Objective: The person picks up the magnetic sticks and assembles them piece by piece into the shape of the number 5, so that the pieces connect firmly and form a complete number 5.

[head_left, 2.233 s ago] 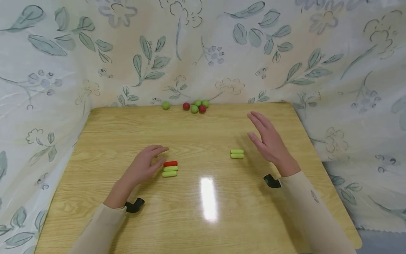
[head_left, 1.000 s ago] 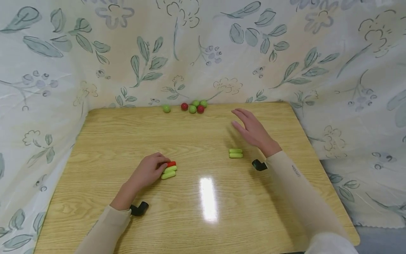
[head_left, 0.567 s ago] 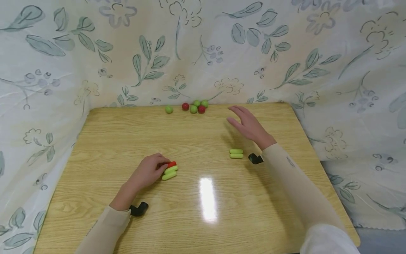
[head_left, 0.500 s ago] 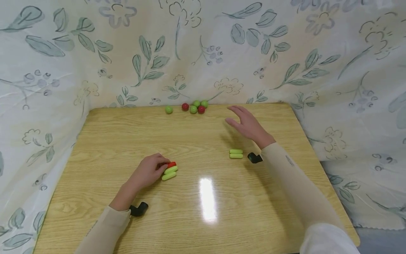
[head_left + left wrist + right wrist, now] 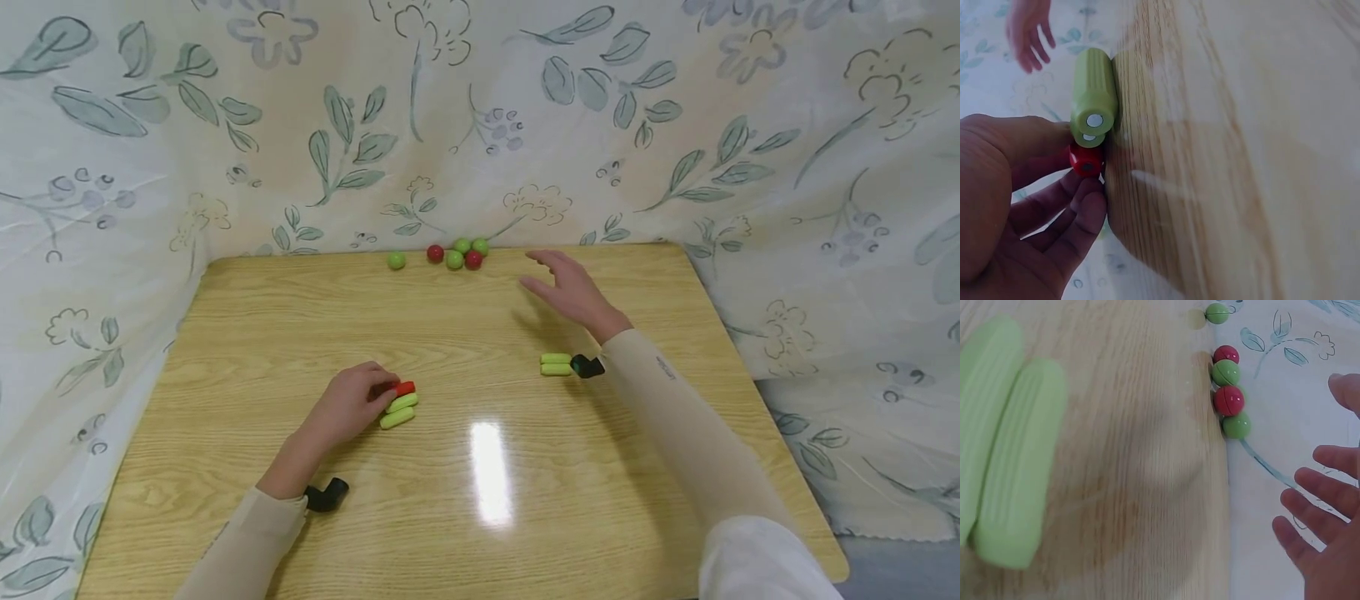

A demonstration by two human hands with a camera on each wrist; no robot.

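My left hand (image 5: 348, 408) pinches a small red magnetic rod (image 5: 406, 388) between thumb and fingers at its left end. Two light-green magnetic rods (image 5: 398, 417) lie beside it on the near side; in the left wrist view the green rod (image 5: 1095, 87) shows a round silvery tip. My right hand (image 5: 567, 287) hovers over the table with fingers spread and holds nothing. To its left, at the far edge, sit several red and green balls (image 5: 454, 260). Two more green rods (image 5: 555, 364) lie side by side below the right hand, near its wrist camera.
A wooden table (image 5: 300, 317) carries everything, with a floral cloth (image 5: 480, 100) hanging behind and at both sides. One green ball (image 5: 396, 261) sits apart from the cluster, to its left. A bright glare (image 5: 491, 475) lies on the tabletop's near half.
My left hand has come down and gripped the red rod; the rods beside it now lie slightly askew. My right hand has moved left toward the balls. The lone green ball has shifted slightly nearer.
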